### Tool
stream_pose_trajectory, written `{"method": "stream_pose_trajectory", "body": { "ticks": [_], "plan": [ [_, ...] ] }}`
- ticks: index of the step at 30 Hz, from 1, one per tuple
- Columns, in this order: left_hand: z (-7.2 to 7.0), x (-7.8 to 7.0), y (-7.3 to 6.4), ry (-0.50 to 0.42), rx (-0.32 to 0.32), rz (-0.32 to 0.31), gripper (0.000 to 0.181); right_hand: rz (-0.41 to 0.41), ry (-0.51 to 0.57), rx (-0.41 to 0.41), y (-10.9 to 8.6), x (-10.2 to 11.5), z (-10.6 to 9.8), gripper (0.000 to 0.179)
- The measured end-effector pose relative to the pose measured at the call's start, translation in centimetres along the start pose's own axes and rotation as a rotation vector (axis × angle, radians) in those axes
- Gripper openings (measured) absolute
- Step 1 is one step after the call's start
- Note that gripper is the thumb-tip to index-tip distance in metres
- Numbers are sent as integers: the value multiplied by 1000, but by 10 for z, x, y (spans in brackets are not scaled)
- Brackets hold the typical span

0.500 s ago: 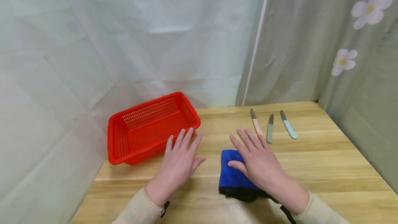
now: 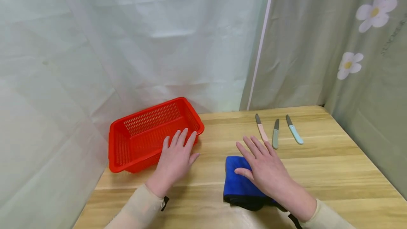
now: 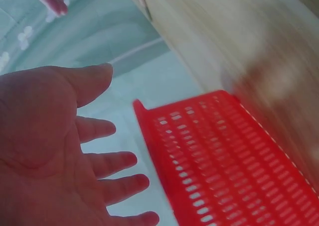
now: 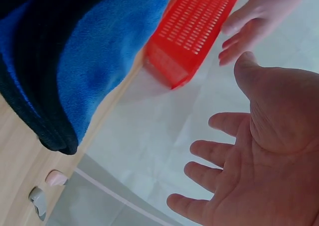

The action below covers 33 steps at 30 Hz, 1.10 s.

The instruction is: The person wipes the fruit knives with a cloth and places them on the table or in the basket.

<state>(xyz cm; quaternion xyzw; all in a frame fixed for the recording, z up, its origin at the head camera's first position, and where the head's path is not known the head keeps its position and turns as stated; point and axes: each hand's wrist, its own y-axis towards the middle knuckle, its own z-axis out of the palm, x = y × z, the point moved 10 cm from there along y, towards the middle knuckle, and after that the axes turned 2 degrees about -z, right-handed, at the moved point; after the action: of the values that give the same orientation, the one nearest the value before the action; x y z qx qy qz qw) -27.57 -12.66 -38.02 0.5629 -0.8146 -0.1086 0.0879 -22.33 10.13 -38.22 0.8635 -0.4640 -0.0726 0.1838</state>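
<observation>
In the head view my left hand [image 2: 175, 162], fingers spread and holding nothing, hovers at the front right side of a red plastic basket [image 2: 118, 124]. The left wrist view has the basket's slotted wall [image 3: 224, 156] just beyond the fingertips. My right hand [image 2: 265, 167] is spread too, palm down above a folded blue cloth [image 2: 236, 181] with black edging, covering part of it. Seen from the right wrist, the cloth [image 4: 114, 52] lies apart from the empty palm. Beyond the right fingertips are three small knives, with a pink handle [image 2: 262, 132], a grey-green handle [image 2: 275, 139] and a light blue handle [image 2: 296, 134].
The wooden table [image 2: 330, 165] ends at the back against a pale curtain [image 2: 190, 45]. A grey curtain with white flowers [image 2: 349, 65] hangs along the right side. The basket stands at the table's left edge, near the curtain.
My left hand has moved a little left, closer over the basket's front wall. The right hand stays nearly where it was, and the whole view has tipped slightly.
</observation>
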Motion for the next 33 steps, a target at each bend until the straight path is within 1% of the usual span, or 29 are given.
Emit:
{"method": "stream_pose_trajectory", "body": {
  "ticks": [6,12,19,26,29,33],
  "plan": [
    [12,18,5,-20,37,-56,79,15,12,21,-2,-4,10,75],
    [19,25,10,-28,52,-71,79,38,16,39,-3,-9,17,75],
    [24,29,11,-11,35,-71,78,50,27,52,-4,-12,24,74],
    [28,31,11,-16,13,-64,77,61,37,91,-5,-14,33,74],
    [30,30,11,-24,8,-62,77,74,47,118,-6,-15,38,75],
    [31,29,10,-23,-9,-52,75,80,57,174,-7,-16,45,75]
  ]
}}
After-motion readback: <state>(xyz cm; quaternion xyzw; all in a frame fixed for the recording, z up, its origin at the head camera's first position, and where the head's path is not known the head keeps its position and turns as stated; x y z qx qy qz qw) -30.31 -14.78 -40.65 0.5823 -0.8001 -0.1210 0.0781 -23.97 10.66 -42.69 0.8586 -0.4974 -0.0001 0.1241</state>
